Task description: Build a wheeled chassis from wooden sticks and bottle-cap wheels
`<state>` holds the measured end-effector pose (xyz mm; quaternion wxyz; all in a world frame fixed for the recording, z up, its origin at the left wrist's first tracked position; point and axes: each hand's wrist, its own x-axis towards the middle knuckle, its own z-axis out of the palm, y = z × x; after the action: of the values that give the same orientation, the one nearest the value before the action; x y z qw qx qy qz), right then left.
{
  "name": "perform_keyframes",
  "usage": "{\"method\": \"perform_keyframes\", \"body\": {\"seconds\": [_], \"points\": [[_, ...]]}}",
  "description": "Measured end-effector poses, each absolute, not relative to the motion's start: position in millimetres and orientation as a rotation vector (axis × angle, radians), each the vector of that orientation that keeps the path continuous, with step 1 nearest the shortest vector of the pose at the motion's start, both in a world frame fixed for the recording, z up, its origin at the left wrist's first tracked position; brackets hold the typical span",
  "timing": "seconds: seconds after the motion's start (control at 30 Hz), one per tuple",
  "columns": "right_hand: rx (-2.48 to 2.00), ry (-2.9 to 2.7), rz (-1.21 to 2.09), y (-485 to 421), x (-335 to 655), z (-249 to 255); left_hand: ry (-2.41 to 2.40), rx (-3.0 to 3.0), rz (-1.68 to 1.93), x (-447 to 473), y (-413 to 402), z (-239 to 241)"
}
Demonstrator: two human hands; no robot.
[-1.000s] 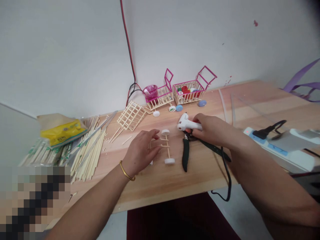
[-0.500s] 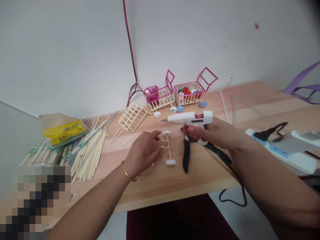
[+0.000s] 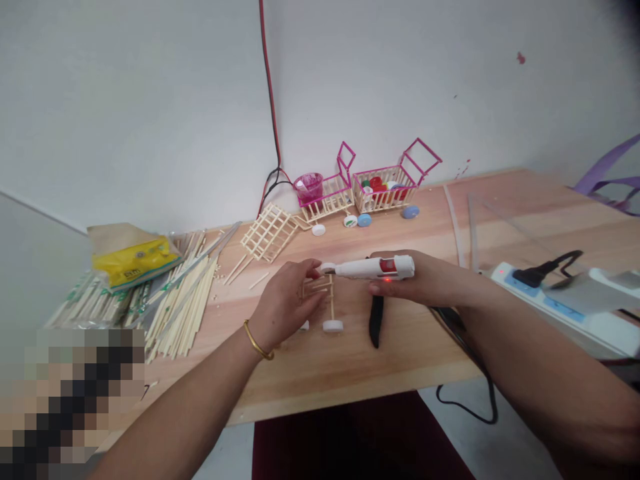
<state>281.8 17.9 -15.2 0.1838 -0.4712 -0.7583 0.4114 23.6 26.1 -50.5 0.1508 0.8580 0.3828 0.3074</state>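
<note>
My right hand (image 3: pixel 420 280) grips a white glue gun (image 3: pixel 373 268) with a red light, held level, its tip pointing left at the far white wheel of a small stick frame (image 3: pixel 324 297). That frame lies on the wooden table (image 3: pixel 350 360) with white cap wheels, one (image 3: pixel 333 326) at its near end. My left hand (image 3: pixel 283 303) rests on the frame's left side, fingers curled over the sticks and holding it down. Black pliers (image 3: pixel 375 320) lie just right of the frame, under my right hand.
A pile of bamboo sticks (image 3: pixel 180 300) and a yellow packet (image 3: pixel 133 257) lie at the left. A stick grid panel (image 3: pixel 267 232) and two pink-edged stick carts (image 3: pixel 370 183) stand by the wall. A white power strip (image 3: pixel 560 303) sits at the right, with a black cord hanging off the edge.
My right hand lifted the glue gun off the table, turned it level and brought its tip down and left to the frame's far wheel. My left hand stayed on the frame.
</note>
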Motion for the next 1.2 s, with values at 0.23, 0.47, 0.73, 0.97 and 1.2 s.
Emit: {"method": "perform_keyframes", "body": {"seconds": [0.23,0.47,0.73,0.97,1.2], "points": [[-1.259,-2.002,1.163,16.1,278.4,-17.7,1.198,2.131,1.032,22.8,25.7,-46.3],[-1.146,-1.895,1.118,12.1,272.0,-16.4,0.929,1.341,1.085,22.8,26.7,-37.7],[-1.149,-1.889,1.095,9.4,269.5,-14.1,0.796,0.952,1.019,23.8,27.5,-28.8],[-1.171,-1.903,1.073,9.4,266.3,-12.0,0.733,0.886,0.982,23.6,29.2,-34.0],[-1.219,-1.886,1.073,8.6,264.8,-12.2,0.71,0.833,0.961,23.9,28.7,-34.1]]}}
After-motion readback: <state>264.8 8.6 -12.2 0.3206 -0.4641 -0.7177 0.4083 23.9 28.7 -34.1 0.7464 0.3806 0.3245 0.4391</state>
